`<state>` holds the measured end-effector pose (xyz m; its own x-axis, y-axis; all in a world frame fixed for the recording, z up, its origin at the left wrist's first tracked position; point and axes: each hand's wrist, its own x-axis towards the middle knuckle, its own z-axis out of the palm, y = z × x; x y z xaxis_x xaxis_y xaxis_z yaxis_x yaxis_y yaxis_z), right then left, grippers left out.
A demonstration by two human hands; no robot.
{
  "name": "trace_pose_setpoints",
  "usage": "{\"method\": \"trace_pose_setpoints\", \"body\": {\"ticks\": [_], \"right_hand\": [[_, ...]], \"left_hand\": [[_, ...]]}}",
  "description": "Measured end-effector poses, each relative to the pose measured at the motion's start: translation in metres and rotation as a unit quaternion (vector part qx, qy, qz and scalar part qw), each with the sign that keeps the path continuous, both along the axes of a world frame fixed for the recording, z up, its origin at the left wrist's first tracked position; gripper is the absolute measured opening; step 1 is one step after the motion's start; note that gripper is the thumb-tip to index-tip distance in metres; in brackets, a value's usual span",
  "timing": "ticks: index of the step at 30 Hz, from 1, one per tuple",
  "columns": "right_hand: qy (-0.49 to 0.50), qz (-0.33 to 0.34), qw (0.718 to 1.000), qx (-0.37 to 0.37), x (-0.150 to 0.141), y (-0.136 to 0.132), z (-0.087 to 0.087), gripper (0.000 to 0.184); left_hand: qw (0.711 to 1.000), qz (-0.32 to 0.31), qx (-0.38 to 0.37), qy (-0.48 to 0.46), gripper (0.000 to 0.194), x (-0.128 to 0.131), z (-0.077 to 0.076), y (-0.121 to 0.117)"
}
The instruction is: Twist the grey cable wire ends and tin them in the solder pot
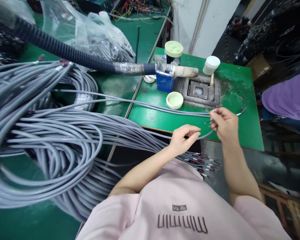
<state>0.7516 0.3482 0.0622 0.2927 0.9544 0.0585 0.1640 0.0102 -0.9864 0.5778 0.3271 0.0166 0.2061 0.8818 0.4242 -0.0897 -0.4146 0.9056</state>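
Nearest the camera: pink shirt [180, 206], both forearms extended forward.

Left hand [182, 140]: fingers curled, thumb and fingertips pinched shut on a grey cable [202, 136]. Cable arcs from this hand up and rightward into the right hand.

Right hand [225, 125]: just beside the left hand, slightly farther out. Fingers closed around the stripped end of the same grey cable, thin coloured wire ends [241, 111] fanning out above and to the right of the fingers.

Below both hands: ends of further cables [205, 163] with red and black cores exposed, hanging off the surface edge.

Left of the left hand: large coiled bundle of grey cables [52, 143], spread over the green surface [240, 96]. Individual runs stretch from the coil toward both hands.

Beyond the right hand, on the surface: square metal pot [198, 90] in a grimy frame. Pale green lid [174, 100] just beside it on the left. Blue box [165, 80] behind that lid. Jar with pale green cap [173, 50] and white jar [211, 65] farther back.

Beyond the left hand: dark corrugated hose [65, 50], foil-wrapped toward its tip, ending above the pot. Clear plastic bags [107, 36] farther back.

Far right: another person's purple sleeve [287, 96].
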Motion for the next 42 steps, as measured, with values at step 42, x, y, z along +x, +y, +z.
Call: {"method": "trace_pose_setpoints", "body": {"ticks": [42], "right_hand": [[-0.203, 0.032, 0.974, -0.094, 0.047, 0.179, -0.033, 0.033]], "left_hand": [[0.957, 0.031, 0.202, 0.204, 0.018, -0.018, -0.061, 0.038]]}}
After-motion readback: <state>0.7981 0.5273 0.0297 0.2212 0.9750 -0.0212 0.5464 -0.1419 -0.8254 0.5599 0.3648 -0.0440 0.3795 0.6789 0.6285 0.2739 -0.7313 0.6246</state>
